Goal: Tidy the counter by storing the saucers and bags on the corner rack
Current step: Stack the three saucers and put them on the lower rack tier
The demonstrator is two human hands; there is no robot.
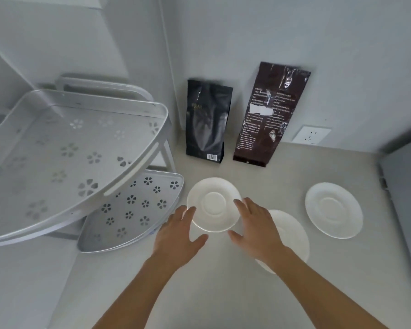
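Both hands are spread open around the nearest saucer (pixel 213 204) on the desk (pixel 247 293): left hand (pixel 179 236) at its left rim, right hand (pixel 255 225) on the right, covering a second saucer (pixel 292 233). A loose rim pinch could drop it before the corner rack (pixel 133 210); two bags (pixel 208 121) lean on the wall beyond

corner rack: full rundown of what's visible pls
The corner rack is a two-tier, fan-shaped shelf unit that looks like silvery-white metal. Both trays have raised rims and flower-shaped cut-outs. The upper tier is larger in view and overhangs the lower tier, joined by flat uprights. It stands on the counter in the wall corner, left of the saucers. Both shelves hold nothing; neither hand touches it.
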